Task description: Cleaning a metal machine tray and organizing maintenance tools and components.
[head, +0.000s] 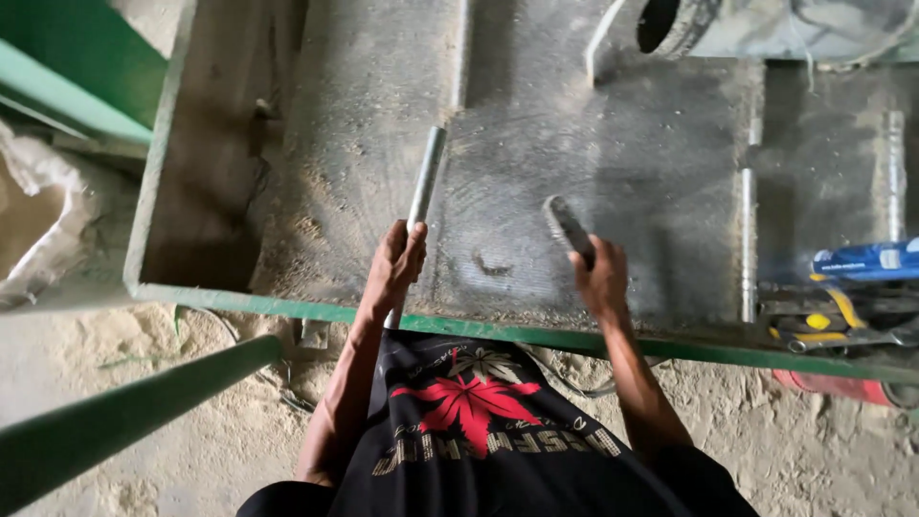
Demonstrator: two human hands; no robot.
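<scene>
My left hand (394, 270) grips a grey metal pipe (425, 179) that lies on the dusty bench top (536, 144) and points away from me. My right hand (600, 278) holds a short dark tool with a rough, ridged end (567, 228), raised just above the bench to the right of the pipe. The two hands are about a hand's width apart near the bench's green front edge (536, 335).
Another metal rod (748, 244) lies to the right, with a third (894, 172) farther right. A blue can (866, 259) and yellow-handled tools (833, 321) sit at the right edge. A green bar (115, 416) crosses lower left; sawdust covers the floor.
</scene>
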